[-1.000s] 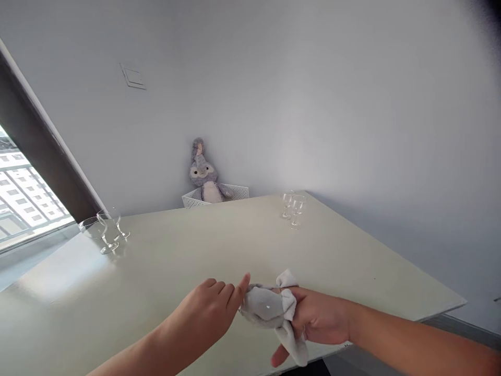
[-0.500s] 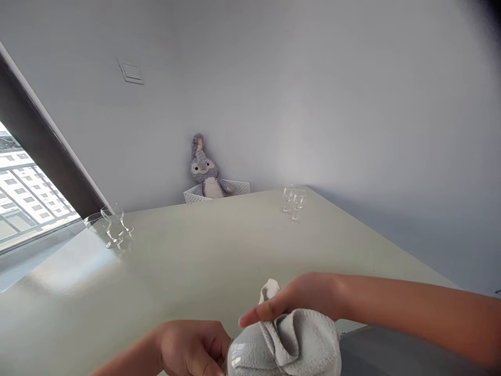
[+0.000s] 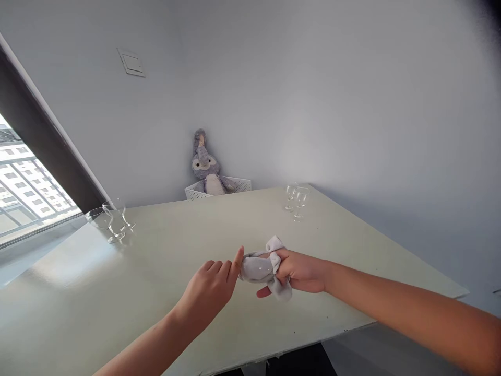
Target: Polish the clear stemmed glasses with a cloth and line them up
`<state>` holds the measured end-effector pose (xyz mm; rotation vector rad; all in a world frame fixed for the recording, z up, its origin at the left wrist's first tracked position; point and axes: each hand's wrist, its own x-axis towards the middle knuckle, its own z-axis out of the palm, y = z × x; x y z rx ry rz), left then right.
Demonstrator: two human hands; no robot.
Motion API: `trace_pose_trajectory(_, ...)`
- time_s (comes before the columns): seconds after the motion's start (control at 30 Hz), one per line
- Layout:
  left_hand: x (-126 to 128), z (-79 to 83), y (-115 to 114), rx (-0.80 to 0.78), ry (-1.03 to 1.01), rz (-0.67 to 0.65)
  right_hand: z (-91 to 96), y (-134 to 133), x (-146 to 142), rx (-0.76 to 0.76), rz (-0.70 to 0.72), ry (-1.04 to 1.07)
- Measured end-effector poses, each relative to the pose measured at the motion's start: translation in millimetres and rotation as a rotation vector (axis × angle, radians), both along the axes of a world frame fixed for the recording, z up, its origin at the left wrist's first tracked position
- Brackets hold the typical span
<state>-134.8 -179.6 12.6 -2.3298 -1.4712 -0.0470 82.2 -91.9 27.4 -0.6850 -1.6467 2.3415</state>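
Over the near part of the table, a clear glass (image 3: pixel 254 269) is held sideways between my hands. A light grey cloth (image 3: pixel 275 244) fills its bowl and bunches out of the mouth on the right. My right hand (image 3: pixel 303 269) grips the cloth at that mouth, its fingers partly covered by the folds. My left hand (image 3: pixel 215 286) closes on the glass's left end, with the index finger pointing up along it. The stem and foot are hidden behind that hand.
Two stemmed glasses (image 3: pixel 116 236) stand at the table's left edge, and two smaller ones (image 3: pixel 300 198) near the far right corner. Behind the pale table (image 3: pixel 183 230), a grey plush toy (image 3: pixel 207 167) sits in a white perforated basket (image 3: pixel 243 185). Walls rise behind and to the right.
Both hands have moved forward and up over the table with the glass and cloth. My right hand has shifted from above the cloth to the glass's mouth.
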Motion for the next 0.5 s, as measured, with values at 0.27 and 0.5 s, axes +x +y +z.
trace_pose_trajectory(0.27, -2.6, 45.7, -6.0, -0.757, -0.570, -0.027, -3.4, -20.7, 13.5, 0.720, 0.232, -0.091)
trace_pose_trajectory(0.5, 1.2, -5.0, -14.9, -1.764, -1.131, 0.121, -5.1, -10.5, 6.2, 0.461, 0.234, -0.208)
